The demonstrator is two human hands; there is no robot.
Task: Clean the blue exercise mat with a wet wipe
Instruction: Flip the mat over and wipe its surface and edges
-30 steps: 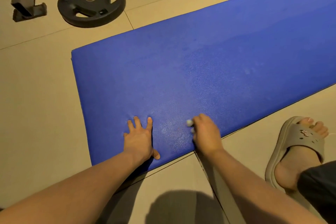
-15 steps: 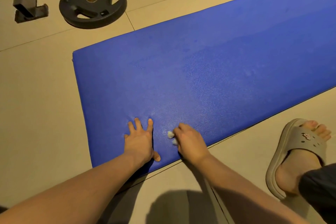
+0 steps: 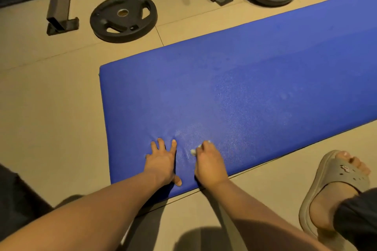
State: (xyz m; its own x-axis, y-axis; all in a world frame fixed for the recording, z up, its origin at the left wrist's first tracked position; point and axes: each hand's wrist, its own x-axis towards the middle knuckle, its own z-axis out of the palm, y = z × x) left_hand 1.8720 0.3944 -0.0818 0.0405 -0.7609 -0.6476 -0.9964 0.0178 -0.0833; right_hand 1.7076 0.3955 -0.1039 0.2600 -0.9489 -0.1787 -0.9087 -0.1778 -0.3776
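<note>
The mat (image 3: 255, 87) lay flat on the tiled floor (image 3: 51, 118), its short end at the near left and its length running off the right edge of view. The left hand (image 3: 163, 162) was pressed flat on the mat close to the near edge, fingers straight and spread, holding nothing. Just beside it, the right hand (image 3: 211, 164) had its fingers curled round a wipe (image 3: 193, 151), bunched so small that only a white scrap showed at the fingertips, touching the mat. A paler, damp-looking sheen sat around and beyond the two hands, while the far strip looked duller, so in my judgement much of the surface had yet to be wiped. Several risks were noted. The tightly bunched wipe covered very little per stroke, so strips could be missed, and it might dry out or shred against the textured surface. If the bracing hand eased off, the mat could slide on the smooth floor. Reaching for the far side from this low position could overbalance the person, whose slipper (image 3: 334, 187) stood just off the mat's near edge. Moisture carried onto the floor could make that footing slick. A weight plate (image 3: 123, 18) lay near the mat's far corner. No writing was legible anywhere: the plate markings and a small emblem on the slipper were too small to read.
</note>
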